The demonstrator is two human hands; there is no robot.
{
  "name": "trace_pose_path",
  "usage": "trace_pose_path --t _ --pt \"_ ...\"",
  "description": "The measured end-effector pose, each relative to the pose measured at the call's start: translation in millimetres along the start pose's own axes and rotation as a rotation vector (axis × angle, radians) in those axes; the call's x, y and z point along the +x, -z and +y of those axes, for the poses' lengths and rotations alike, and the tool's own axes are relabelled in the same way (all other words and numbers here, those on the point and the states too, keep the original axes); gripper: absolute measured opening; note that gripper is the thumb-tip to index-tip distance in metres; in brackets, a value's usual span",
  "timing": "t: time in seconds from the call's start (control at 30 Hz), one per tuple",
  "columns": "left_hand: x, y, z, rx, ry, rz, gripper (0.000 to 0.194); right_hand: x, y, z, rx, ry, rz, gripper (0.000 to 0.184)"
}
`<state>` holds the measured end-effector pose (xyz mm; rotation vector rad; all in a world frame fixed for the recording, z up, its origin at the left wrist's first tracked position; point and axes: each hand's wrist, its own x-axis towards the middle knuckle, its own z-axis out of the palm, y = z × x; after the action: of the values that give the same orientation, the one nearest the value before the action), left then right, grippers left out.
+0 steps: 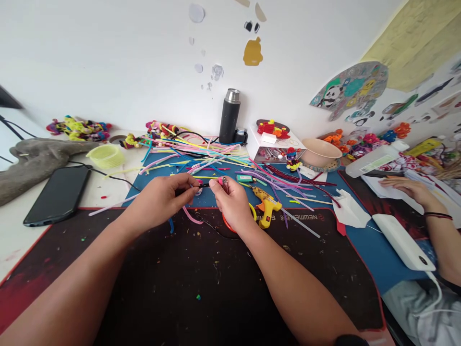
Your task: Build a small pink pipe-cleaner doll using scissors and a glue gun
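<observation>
Both hands pinch a small black piece above the "NEWMEN" mat

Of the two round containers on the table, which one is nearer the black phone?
The ribbed, yellow-green plastic container, just beyond the black phone's far right corner. The smooth beige bowl sits much farther right, beside the white box.
</observation>
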<state>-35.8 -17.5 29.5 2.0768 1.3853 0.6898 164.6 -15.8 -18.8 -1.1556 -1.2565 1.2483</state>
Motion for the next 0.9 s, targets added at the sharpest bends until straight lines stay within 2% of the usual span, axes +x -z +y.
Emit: trace_pose_path --t 0.2,0.33,0.53,0.7,0.83,0.9 --pt "1 -0.6 -1 0.016 -0.016 -0.019 0.036 -3 0 -6 -0.157 0.097 0.027 0.041" --pt "1 -1.8 1 -0.05 -0.038 -0.005 0.041 -4 0 -9 -0.207 0.134 0.039 0.037" --pt "0 -3.6 4 -0.026 -0.06 0.057 0.035 -5 -1 -12 -0.25 0.14 0.022 0.038" --pt "0 -3.2 1 -0.017 -0.045 0.066 0.038 -6 -1 -13 -0.248 0.143 0.013 0.04" --pt "1 3.3 -6 -0.033 0.027 0.164 0.034 -6 -1 -14 -0.249 0.144 0.016 0.039" --pt "2 8.8 -11 0.018 0.106 0.238 0.033 -6 -1 -13 -0.245 0.144 0.021 0.039"
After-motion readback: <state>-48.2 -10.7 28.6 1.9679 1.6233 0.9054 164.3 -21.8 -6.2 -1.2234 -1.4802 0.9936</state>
